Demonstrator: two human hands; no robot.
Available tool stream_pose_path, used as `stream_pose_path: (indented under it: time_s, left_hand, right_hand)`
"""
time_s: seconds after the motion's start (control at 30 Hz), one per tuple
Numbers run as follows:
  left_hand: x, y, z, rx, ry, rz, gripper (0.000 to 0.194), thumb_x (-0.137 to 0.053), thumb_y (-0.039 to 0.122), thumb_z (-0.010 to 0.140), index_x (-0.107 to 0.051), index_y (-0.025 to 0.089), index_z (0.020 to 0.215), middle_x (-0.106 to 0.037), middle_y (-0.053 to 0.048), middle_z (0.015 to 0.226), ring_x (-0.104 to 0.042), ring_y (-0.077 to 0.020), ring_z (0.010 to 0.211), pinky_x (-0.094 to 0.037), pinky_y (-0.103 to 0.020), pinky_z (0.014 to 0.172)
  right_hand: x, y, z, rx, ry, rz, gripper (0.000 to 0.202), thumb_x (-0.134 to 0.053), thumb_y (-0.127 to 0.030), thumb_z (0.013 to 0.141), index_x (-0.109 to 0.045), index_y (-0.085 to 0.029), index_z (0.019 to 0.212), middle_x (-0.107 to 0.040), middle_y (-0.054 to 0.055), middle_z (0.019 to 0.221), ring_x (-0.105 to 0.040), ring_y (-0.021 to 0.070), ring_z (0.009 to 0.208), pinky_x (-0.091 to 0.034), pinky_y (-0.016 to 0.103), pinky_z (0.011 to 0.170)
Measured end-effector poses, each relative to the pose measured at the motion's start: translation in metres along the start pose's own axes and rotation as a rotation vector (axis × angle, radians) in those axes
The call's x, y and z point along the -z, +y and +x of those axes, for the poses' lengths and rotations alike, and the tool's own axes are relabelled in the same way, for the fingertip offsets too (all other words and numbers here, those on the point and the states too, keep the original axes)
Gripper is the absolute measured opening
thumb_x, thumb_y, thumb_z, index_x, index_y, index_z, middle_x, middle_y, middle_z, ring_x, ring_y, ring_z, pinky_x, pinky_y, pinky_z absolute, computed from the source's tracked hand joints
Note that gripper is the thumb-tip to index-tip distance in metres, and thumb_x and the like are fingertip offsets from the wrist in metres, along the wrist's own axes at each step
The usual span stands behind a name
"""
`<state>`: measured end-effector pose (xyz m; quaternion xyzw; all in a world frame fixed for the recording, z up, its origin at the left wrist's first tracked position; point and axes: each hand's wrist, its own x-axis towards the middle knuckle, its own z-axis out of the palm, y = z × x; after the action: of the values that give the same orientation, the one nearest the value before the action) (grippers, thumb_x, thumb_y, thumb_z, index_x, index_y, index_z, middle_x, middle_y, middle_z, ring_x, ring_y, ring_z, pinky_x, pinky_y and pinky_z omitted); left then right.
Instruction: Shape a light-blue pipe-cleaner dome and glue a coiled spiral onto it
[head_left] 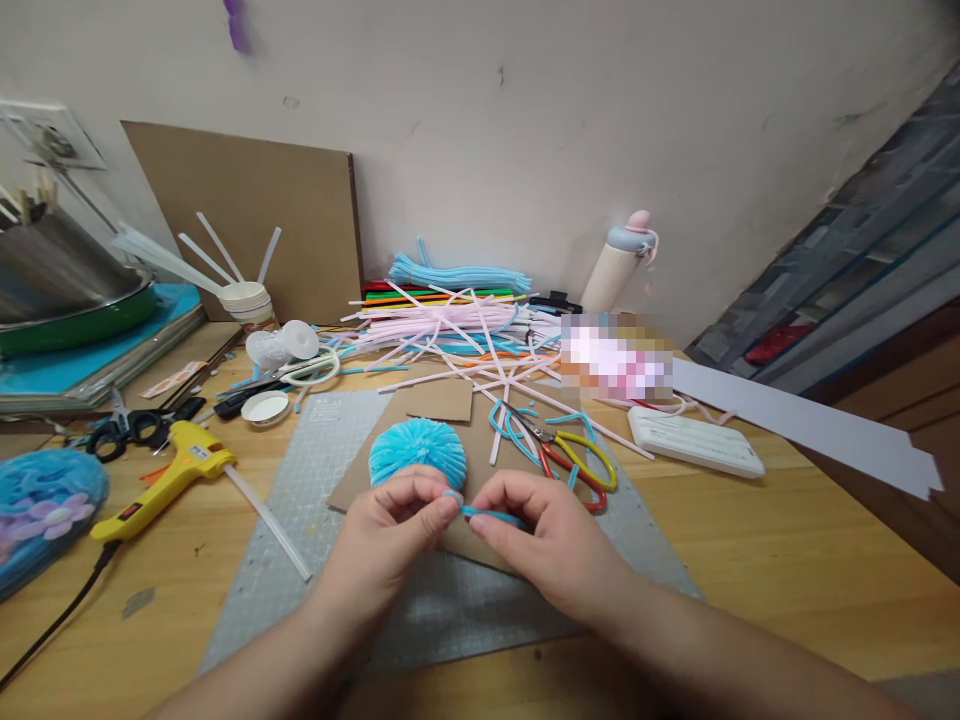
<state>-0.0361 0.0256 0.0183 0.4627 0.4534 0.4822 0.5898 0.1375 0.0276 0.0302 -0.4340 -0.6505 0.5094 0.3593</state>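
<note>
Two bare hands over a worktop (795,560); clock positions are read from the gap between the hands. The left hand (409,520) has its grip closed, thumb against forefinger, on one end of a blue fuzzy strip (471,511). The right hand (541,530), at three o'clock, has its grip likewise closed on the strip, whose remaining length runs beneath the curled fingers. The strip lies roughly level across the gap, above a piece of cardboard (480,548) resting on a grey cutting mat (262,610). Between ten and eleven o'clock, just beyond the left hand, sits a round blue pompom (418,452); whether the hand touches it cannot be told. Pliers (551,437) with red and yellow handles lie between two and three o'clock, among loose blue strips. A flat white box (697,440) lies farther out in the same direction. At twelve o'clock spreads a heap of pink strips (427,328), with a light-blue bundle (461,275) behind. A bottle (616,265) leans at one o'clock, a paper cup (247,302) holding pale sticks stands at ten, and a yellow glue gun (174,475) lies at nine.
</note>
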Motion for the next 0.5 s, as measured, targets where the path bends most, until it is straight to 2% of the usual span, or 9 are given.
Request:
stream_pose_path:
  time_s: [0.1,0.2,0.3,0.4,0.43,0.5]
  left_hand:
    - [0.001,0.008,0.0,-0.096,-0.03,0.161,0.017,-0.074,0.032,0.073,-0.07,0.017,0.066,-0.057,-0.002,0.077,-0.05,-0.0133,0.073,-0.037,-0.024,0.064]
    - [0.0,0.01,0.0,-0.072,-0.131,0.197,0.018,-0.073,0.031,0.074,-0.068,0.017,0.064,-0.057,-0.002,0.075,-0.05,-0.0134,0.072,-0.037,-0.025,0.064]
    - [-0.001,0.006,0.0,0.045,-0.203,0.073,0.022,-0.074,0.035,0.073,-0.066,0.016,0.064,-0.054,0.0,0.072,-0.045,-0.0104,0.063,-0.033,-0.023,0.056]
    - [-0.004,0.002,-0.003,0.167,-0.219,-0.13,0.028,-0.077,0.038,0.069,-0.063,0.015,0.064,-0.05,0.002,0.069,-0.038,-0.0066,0.054,-0.029,-0.021,0.05]
    - [-0.006,0.002,-0.005,0.199,-0.224,-0.19,0.029,-0.078,0.039,0.068,-0.063,0.015,0.063,-0.049,0.003,0.068,-0.037,-0.0056,0.052,-0.027,-0.021,0.049]
    - [-0.008,0.003,-0.008,0.239,-0.231,-0.279,0.03,-0.08,0.039,0.065,-0.063,0.014,0.062,-0.049,0.003,0.068,-0.036,-0.0044,0.05,-0.026,-0.02,0.048]
  right_hand:
    - [0.011,-0.005,-0.003,0.375,0.087,-0.407,0.011,-0.058,-0.02,0.087,-0.068,-0.018,0.084,-0.061,0.0,0.071,-0.053,0.0111,0.064,-0.038,0.024,0.056]
    - [0.019,-0.008,-0.003,0.716,0.178,-0.69,0.015,-0.055,-0.015,0.089,-0.069,-0.021,0.088,-0.062,0.001,0.072,-0.053,0.0129,0.067,-0.037,0.029,0.062]
    - [0.018,-0.007,-0.003,0.817,0.312,-0.8,0.011,-0.06,-0.017,0.087,-0.068,-0.024,0.093,-0.066,0.002,0.088,-0.058,0.0175,0.083,-0.039,0.039,0.081]
    - [0.011,-0.003,-0.007,0.859,0.561,-0.819,0.007,-0.068,-0.023,0.082,-0.067,-0.026,0.088,-0.063,0.004,0.106,-0.054,0.0244,0.105,-0.027,0.051,0.102]
    - [0.008,-0.002,-0.009,0.891,0.634,-0.817,0.006,-0.069,-0.022,0.081,-0.067,-0.027,0.084,-0.062,0.003,0.104,-0.053,0.0244,0.106,-0.024,0.052,0.105]
    - [0.005,-0.001,-0.013,0.928,0.669,-0.804,0.009,-0.069,-0.019,0.08,-0.068,-0.028,0.08,-0.064,0.0,0.095,-0.054,0.0216,0.098,-0.024,0.048,0.105]
